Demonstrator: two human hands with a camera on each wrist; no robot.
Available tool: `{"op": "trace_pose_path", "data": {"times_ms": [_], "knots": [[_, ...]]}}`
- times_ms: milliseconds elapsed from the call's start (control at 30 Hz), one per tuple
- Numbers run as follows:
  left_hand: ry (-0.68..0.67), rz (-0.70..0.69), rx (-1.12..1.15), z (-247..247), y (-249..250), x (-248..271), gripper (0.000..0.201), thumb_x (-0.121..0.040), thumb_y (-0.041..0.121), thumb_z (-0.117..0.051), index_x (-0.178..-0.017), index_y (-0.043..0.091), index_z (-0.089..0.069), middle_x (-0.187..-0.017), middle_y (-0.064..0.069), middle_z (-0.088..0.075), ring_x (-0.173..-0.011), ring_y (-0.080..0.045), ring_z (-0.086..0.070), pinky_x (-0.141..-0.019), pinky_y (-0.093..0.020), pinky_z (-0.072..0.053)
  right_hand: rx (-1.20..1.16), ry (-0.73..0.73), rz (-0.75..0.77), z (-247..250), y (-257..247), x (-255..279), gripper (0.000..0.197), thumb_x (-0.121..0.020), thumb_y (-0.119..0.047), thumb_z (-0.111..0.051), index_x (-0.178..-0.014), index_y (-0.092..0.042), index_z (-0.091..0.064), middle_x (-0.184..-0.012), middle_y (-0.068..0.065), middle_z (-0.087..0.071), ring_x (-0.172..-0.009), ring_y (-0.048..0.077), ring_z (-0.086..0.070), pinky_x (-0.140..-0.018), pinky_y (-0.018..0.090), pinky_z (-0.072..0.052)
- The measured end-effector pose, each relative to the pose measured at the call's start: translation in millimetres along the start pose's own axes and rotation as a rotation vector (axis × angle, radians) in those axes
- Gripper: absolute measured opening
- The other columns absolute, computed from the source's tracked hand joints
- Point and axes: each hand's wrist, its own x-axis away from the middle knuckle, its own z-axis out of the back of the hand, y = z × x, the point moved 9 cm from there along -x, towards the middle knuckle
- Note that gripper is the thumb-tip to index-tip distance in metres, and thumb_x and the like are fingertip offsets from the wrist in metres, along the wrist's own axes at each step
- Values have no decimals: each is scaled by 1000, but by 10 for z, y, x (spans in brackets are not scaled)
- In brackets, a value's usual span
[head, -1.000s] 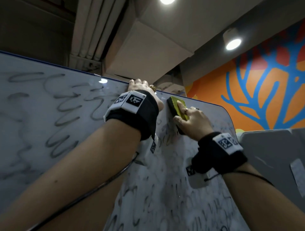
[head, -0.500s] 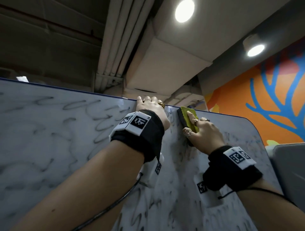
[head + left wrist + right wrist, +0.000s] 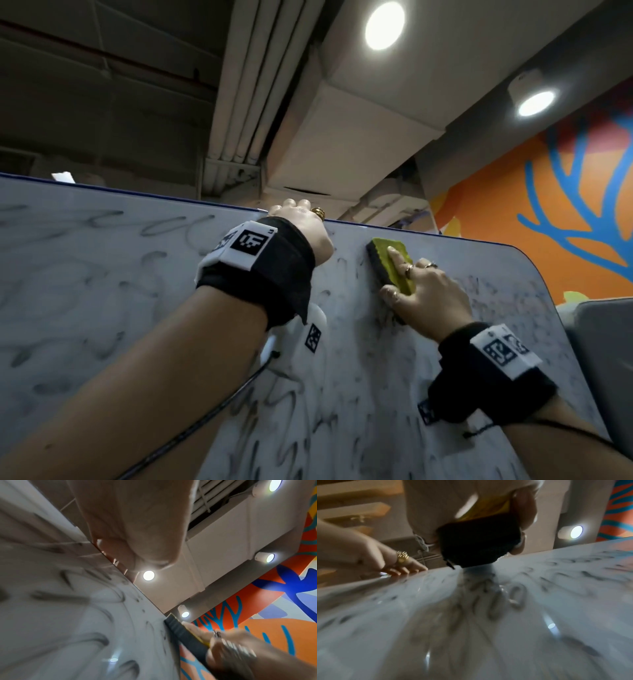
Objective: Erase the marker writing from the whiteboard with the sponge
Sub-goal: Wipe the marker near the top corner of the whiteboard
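Risk first. The sponge (image 3: 391, 266) sits close under the top edge of the whiteboard (image 3: 102, 291), dark face against the surface, yellow back outward. A stroke carried further up would likely run it over the edge and lose contact; cause would be the short margin left above it. Second risk: smearing rather than clearing. The board around and below the sponge shows grey, streaked marker writing (image 3: 260, 404), and the dark face looks loaded, so dragging it back through the lower scrawls may only spread ink. Third: the board may rock if the brace lets go, since the wiping push is applied high up.

Right hand (image 3: 424, 294): raised overhead, fingers (image 3: 397, 260) laid fairly straight along the yellow back, thumb wrapped on the near-left side of the sponge, so the sponge is clamped between thumb and fingers and pressed flat to the board. Wrist low, forearm angled up from the lower right.

Left hand (image 3: 301, 222): also raised, to the left of the sponge, well apart from it. Fingers hooked over the top edge of the board; the right wrist view shows them curled over the far side. It grips the edge as a brace.

Writing remains over most of the left and lower board.
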Motion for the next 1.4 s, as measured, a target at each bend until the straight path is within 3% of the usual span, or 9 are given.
{"op": "trace_pose_path", "data": {"times_ms": [167, 333, 500, 633, 833, 967, 1100, 1233, 1400], "knots": [[-14, 5, -21, -41, 6, 10, 48, -90, 17, -33, -137, 10, -38, -136, -10, -36, -127, -29, -31, -109, -37, -25, -41, 28, 37, 117, -347, -148, 67, -87, -53, -46, -147, -36, -20, -132, 5, -45, -119, 28, -47, -93, 35, -39], [10, -9, -37, -110, 0, 57, 59, -91, 18, -31, -149, 12, -20, -148, -10, -26, -138, -28, -20, -118, -38, -7, -3, 2, 66, -73, -374, 203, 72, -86, -55, -45, -147, -39, -11, -135, 4, -40, -118, 27, -48, -93, 36, -40], [-23, 41, -43, -9, -227, 126, 49, -89, 18, -34, -137, 7, -37, -138, -12, -36, -131, -29, -28, -116, -40, -12, -34, -20, -106, -48, 132, 74, 68, -85, -55, -47, -146, -40, -20, -134, 6, -45, -121, 29, -46, -96, 37, -38], [-6, 34, -86, 13, -277, 162, 48, -88, 17, -34, -135, 6, -39, -134, -14, -38, -127, -29, -31, -115, -38, -15, -82, 5, -77, 92, -112, -93, 66, -87, -53, -46, -146, -36, -24, -137, 7, -44, -123, 30, -44, -97, 37, -37], [-4, 86, -117, -90, -352, 173, 69, -87, 21, -32, -152, 19, -11, -146, -14, -25, -138, -33, -16, -118, -45, 3, -21, -48, 168, -91, -765, 308, 76, -84, -58, -45, -147, -43, -3, -150, 5, -28, -127, 28, -42, -100, 36, -38], [5, 60, -99, -75, -452, 244, 73, -87, 22, -34, -152, 24, -3, -151, -12, -19, -141, -30, -12, -118, -43, 7, 24, -68, 99, -41, -523, 358, 75, -84, -57, -47, -146, -45, -7, -148, 1, -30, -125, 27, -44, -97, 34, -38], [70, 114, 26, 0, -644, 326, 72, -83, 22, -34, -151, 10, -11, -150, -12, -22, -141, -27, -14, -119, -37, 5, -69, -42, 24, 67, -599, 57, 71, -84, -55, -47, -147, -40, -17, -142, 4, -37, -125, 28, -44, -97, 35, -37], [35, 122, -5, 31, -750, 359, 84, -61, 28, -19, -141, 7, -34, -137, -12, -36, -133, -27, -26, -118, -37, 2, -108, -42, 125, 65, -1034, 8, 75, -85, -57, -46, -148, -38, -11, -147, 5, -32, -127, 28, -42, -100, 35, -36], [4, 108, -4, 43, -807, 336, 79, -62, 28, -19, -137, 9, -39, -131, -11, -40, -125, -28, -32, -116, -37, -8, -79, -123, 238, -70, -1205, 338, 77, -85, -57, -45, -146, -45, 0, -151, 3, -23, -129, 27, -40, -100, 34, -35]]}}
